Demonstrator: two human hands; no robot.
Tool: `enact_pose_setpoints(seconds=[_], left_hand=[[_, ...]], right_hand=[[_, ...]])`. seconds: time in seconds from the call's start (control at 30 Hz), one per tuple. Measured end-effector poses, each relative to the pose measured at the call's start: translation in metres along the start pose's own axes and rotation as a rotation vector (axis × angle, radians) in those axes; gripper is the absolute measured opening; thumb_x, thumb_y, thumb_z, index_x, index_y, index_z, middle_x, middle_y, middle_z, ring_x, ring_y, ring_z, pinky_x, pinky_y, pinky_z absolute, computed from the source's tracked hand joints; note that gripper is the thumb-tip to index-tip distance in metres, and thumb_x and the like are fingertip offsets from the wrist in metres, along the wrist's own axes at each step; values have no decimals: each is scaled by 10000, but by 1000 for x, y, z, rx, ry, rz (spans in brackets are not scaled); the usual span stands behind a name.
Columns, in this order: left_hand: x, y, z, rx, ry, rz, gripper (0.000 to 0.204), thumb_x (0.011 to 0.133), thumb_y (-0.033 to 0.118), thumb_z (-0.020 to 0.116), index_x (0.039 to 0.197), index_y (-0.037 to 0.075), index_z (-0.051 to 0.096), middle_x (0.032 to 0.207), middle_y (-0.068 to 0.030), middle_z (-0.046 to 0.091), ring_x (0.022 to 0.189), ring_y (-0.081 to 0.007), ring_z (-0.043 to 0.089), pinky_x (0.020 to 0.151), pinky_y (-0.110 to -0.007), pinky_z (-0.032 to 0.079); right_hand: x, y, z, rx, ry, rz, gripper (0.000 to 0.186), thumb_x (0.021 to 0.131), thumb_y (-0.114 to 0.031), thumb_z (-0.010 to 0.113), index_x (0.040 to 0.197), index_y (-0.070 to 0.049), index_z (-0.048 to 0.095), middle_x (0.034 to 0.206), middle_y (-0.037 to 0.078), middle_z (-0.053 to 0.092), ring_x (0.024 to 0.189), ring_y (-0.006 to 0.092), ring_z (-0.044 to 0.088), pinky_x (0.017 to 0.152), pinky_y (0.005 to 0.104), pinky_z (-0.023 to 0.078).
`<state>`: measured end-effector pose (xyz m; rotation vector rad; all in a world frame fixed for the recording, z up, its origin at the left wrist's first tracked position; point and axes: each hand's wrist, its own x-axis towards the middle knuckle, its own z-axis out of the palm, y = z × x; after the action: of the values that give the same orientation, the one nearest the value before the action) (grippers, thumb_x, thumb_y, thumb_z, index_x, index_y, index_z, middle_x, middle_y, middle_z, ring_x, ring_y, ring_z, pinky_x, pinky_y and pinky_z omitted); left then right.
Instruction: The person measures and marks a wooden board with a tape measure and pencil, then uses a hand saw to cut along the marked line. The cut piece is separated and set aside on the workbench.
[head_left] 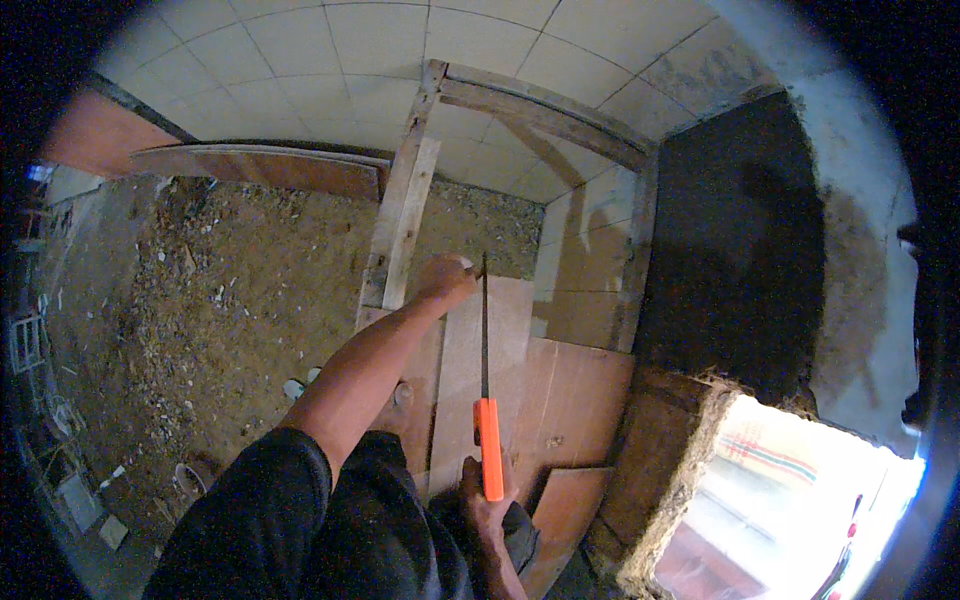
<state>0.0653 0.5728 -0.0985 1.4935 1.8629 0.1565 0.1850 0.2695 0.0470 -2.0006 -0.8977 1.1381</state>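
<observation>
My right hand is closed round the orange handle of a handsaw, low in the middle of the view. The narrow dark saw blade points away from me, seen edge-on above a pale wooden board. My left hand reaches forward to the board's far end, just left of the blade tip. Its fingers curl at the board's edge and look closed on it; the fingertips are partly hidden. Whether the blade touches the wood cannot be told.
A wooden frame stands ahead against the tiled wall. Reddish-brown panels lie under and right of the board. Rubble-strewn dirt covers the left. A rough-edged bright opening is at lower right, below a dark wall patch.
</observation>
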Motion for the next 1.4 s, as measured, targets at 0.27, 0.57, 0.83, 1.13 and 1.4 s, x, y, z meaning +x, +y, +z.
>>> enact_pose_setpoints(seconds=[0.27, 0.57, 0.83, 1.13, 1.4], left_hand=[[2, -6, 7, 24, -42, 52, 375, 823, 335, 675, 984, 0, 727, 1020, -218, 716, 961, -395, 689, 819, -490, 543], [16, -14, 29, -41, -22, 17, 386, 848, 333, 668, 1028, -8, 701, 1062, -239, 702, 985, -412, 677, 856, -507, 538], [18, -17, 17, -56, -80, 90, 396, 829, 365, 708, 982, -1, 705, 1008, -249, 704, 953, -414, 681, 839, -498, 548], [9, -13, 16, -24, 4, 107, 383, 800, 328, 721, 993, -3, 720, 1000, -248, 709, 942, -405, 690, 802, -501, 559], [11, -14, 7, 17, -43, 196, 286, 815, 264, 677, 935, 9, 725, 908, -241, 709, 850, -410, 699, 777, -507, 561]], right_hand=[[48, 12, 19, 9, -26, 57, 371, 872, -32, 692, 1238, 3, 644, 1136, 126, 720, 1006, 195, 686, 853, 334, 535], [67, -5, 26, 25, -56, 76, 363, 873, -50, 678, 1232, 0, 651, 1069, 130, 731, 933, 209, 695, 785, 354, 542], [71, -12, 32, 33, -29, -37, 359, 862, -52, 670, 1213, 24, 650, 935, 118, 708, 797, 172, 646, 705, 327, 533], [91, -12, 33, 34, -47, -139, 285, 871, -50, 642, 1151, -3, 662, 843, 97, 675, 715, 164, 604, 628, 338, 500], [98, -23, 40, 24, -95, 166, 405, 840, 3, 613, 1245, 22, 634, 1076, 113, 708, 892, 183, 651, 769, 324, 522]])
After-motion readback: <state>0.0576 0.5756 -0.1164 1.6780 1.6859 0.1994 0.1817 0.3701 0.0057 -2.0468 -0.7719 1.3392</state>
